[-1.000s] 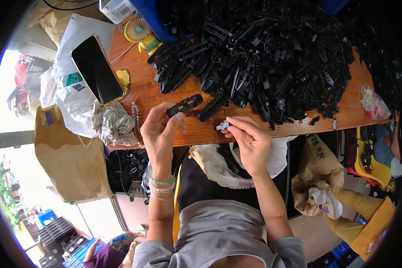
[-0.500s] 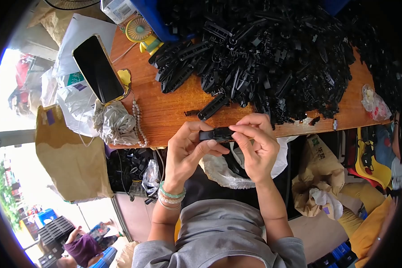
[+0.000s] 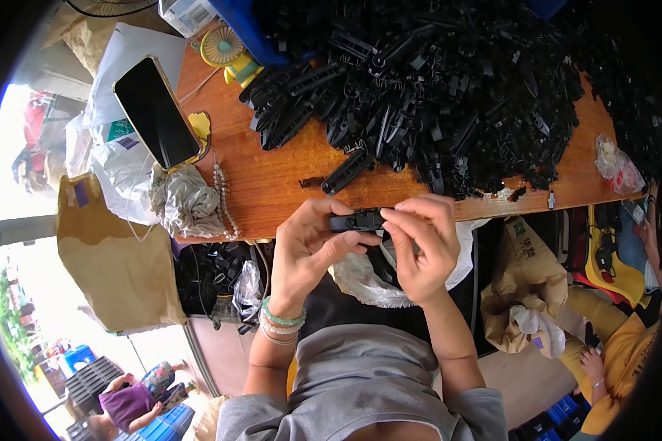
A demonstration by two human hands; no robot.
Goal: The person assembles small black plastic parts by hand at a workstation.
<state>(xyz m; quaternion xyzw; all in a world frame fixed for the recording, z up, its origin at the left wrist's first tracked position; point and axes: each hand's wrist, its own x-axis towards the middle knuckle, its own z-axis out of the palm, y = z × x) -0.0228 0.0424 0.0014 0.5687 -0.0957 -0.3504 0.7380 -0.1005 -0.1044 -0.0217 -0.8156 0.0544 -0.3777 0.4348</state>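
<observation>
Just off the table's near edge, a small black plastic part (image 3: pixel 362 218) with a slotted top lies level between my two hands. My left hand (image 3: pixel 303 248) is closed on its left end, thumb below and fingers behind. At the other end, my right hand (image 3: pixel 424 246) pinches the part between thumb and fingertips. Whether it is one piece or two fitted together, I cannot tell. A single long black plastic part (image 3: pixel 347 171) lies on the wooden table beyond my hands, in front of a large heap of black plastic parts (image 3: pixel 419 95).
Left on the table are a phone (image 3: pixel 157 112), a small yellow fan (image 3: pixel 223 48), crumpled grey cloth (image 3: pixel 187 198) and a bead string (image 3: pixel 224 202). An open white sack (image 3: pixel 368 283) hangs below my hands. Brown paper bags (image 3: pixel 522 294) stand right; a person in yellow (image 3: pixel 625 360) sits beyond.
The black part has tilted in my fingers, so its slotted top shows more. My right fingers have shifted slightly on its end. The view has moved a little.
</observation>
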